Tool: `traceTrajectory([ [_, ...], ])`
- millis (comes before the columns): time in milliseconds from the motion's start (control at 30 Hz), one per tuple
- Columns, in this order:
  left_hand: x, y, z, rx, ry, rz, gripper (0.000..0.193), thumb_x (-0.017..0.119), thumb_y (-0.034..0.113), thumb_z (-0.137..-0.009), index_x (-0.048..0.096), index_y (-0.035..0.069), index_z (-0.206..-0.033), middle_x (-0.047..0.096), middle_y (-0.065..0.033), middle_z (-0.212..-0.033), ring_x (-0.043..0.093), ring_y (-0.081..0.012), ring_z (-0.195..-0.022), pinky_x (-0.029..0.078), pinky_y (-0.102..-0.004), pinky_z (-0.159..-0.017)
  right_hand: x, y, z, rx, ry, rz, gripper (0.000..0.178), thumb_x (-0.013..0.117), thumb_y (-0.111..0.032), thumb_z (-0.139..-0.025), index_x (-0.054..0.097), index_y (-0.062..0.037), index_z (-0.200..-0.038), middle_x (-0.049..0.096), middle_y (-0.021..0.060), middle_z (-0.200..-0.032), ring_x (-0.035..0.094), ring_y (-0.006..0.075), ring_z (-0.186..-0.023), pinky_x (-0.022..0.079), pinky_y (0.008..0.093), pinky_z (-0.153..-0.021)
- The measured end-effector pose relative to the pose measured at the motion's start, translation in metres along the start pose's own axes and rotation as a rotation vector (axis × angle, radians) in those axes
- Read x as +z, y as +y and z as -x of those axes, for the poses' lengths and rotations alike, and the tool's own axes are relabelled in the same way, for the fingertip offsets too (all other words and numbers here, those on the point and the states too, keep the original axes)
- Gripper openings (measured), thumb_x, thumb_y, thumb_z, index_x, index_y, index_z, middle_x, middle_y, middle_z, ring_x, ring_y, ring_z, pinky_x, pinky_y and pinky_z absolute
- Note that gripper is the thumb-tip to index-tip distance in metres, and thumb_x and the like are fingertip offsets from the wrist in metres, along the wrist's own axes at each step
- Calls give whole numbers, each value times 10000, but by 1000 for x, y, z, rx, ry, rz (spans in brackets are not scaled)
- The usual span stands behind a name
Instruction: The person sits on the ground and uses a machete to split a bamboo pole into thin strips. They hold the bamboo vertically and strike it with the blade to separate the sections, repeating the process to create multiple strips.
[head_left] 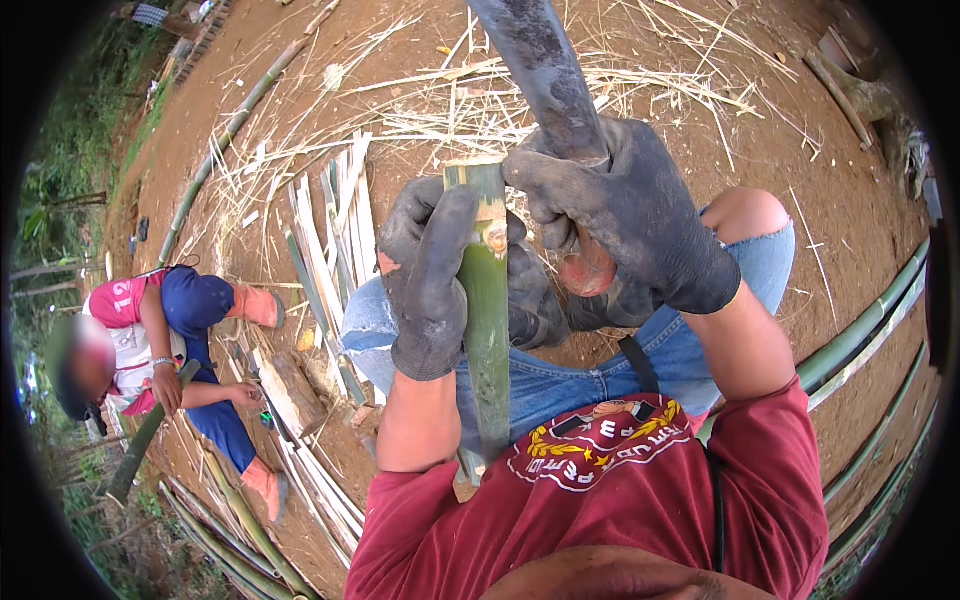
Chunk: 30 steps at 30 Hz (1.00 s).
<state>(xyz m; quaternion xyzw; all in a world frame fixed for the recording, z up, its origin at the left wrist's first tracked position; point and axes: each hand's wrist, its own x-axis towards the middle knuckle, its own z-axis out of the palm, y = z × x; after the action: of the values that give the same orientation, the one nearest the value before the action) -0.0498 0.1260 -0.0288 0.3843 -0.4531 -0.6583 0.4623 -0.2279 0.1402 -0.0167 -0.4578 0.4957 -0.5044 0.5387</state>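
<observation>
My gloved left hand (428,270) is closed round a split length of green bamboo (487,325). The bamboo stands lengthwise before my chest, its pale cut end up and a scraped joint just below that end. My gloved right hand (645,210) grips a machete (548,85) by its handle, whose reddish butt shows below the fist. The broad dark blade points up and away from me. My right thumb is close to the bamboo's top end; whether it touches, I cannot tell. Both dark gloves leave my forearms bare.
Pale split bamboo strips (345,215) lie left of my knees, with thin shavings (660,95) scattered beyond. A long bamboo pole (225,140) lies at the far left; more poles (875,310) lie on the right. Another person (185,340) sits at left, holding a bamboo piece, near a short log (287,392).
</observation>
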Motion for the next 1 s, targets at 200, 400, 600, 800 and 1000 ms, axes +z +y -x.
traceTrajectory([
  [200, -2, -2, -3, 16, 71, -47, 354, 563, 357, -950, 603, 12, -1013, 627, -89, -728, 575, -145, -544, 460, -267, -474, -8, 17, -11, -66, 188, 91, 246, 667, -248, -891, 660, -3, -868, 607, 10, -643, 620, 74, -586, 483, 238, -494],
  [400, -12, -8, -12, 41, 96, 54, 453, 529, 450, -975, 616, 10, -1038, 611, -75, -715, 573, -141, -597, 413, -231, -495, -35, 19, 0, -104, 395, -119, 159, 663, -180, -901, 667, -22, -918, 586, 21, -649, 595, 76, -583, 486, 224, -522],
  [600, -11, -2, -5, 14, 29, -4, 398, 516, 384, -987, 611, 1, -1040, 626, -87, -739, 589, -143, -612, 445, -240, -522, 1, -2, 9, 41, 127, -125, 257, 745, -227, -874, 703, 5, -979, 617, 5, -674, 580, 63, -570, 462, 219, -511],
  [800, 0, -3, -1, 102, 86, -56, 291, 574, 271, -975, 605, -13, -1030, 674, -93, -825, 637, -122, -683, 515, -248, -603, 20, 6, 6, 27, 16, -314, 226, 742, -219, -875, 689, 0, -886, 654, 26, -675, 591, 64, -567, 479, 228, -522],
  [1000, -9, -4, -1, 104, 52, -114, 317, 571, 293, -978, 608, -18, -1027, 673, -94, -825, 631, -121, -678, 507, -253, -600, 21, 11, 7, -33, 24, -255, 172, 674, -197, -921, 645, -32, -881, 638, 17, -743, 578, 56, -602, 464, 209, -558],
])
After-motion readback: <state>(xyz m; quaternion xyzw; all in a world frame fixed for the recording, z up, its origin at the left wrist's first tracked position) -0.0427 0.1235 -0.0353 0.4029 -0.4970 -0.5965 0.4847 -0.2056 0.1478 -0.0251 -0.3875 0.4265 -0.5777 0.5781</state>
